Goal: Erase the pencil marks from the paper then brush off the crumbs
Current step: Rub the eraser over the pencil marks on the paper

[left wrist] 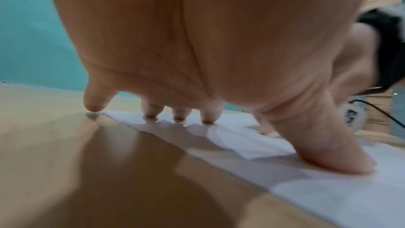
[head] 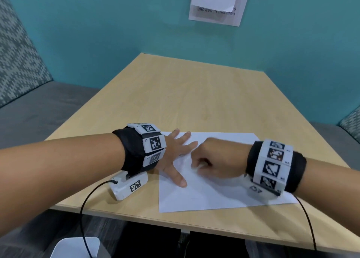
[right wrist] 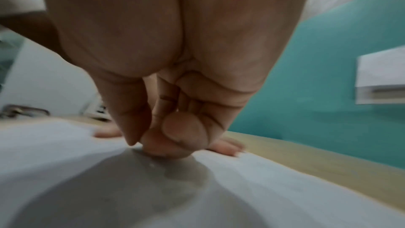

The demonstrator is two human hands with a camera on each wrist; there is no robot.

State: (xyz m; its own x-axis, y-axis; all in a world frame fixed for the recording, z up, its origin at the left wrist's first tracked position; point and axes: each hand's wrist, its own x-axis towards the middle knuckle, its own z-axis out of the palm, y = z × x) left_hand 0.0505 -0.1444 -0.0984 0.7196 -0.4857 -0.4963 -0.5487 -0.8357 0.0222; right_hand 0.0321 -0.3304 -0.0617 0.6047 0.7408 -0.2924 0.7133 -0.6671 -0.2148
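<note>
On the paper (head: 214, 191), left hand (head: 175, 152) splays flat, right hand (head: 216, 160) curls.

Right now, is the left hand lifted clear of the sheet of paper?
No, the left hand lies spread with straight fingers and thumb pressing down on the paper, holding it flat on the table.

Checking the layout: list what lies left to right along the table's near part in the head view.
Black cable → white wrist-camera box → left hand spread on the paper → right hand, fingers curled.
</note>
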